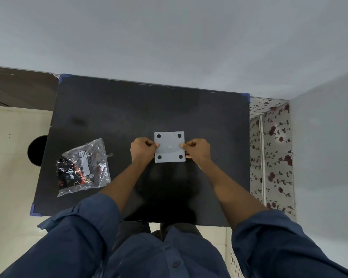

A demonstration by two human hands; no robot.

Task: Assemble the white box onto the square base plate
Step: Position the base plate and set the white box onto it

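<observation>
A white square base plate [169,147] with a dark round hole near each corner sits in the middle of the black table [119,109]. My left hand [142,150] pinches its left edge, thumb on top. My right hand [197,151] pinches its right edge the same way. Whether the plate rests on the table or is held just above it, I cannot tell. No separate white box shows; anything under the plate is hidden.
A crinkled clear plastic bag [83,167] with dark printed contents lies on the table's left side. Blue tape marks the table corners [247,97]. A grey wall stands behind and to the right. Floral covering [273,153] hangs beside the right edge.
</observation>
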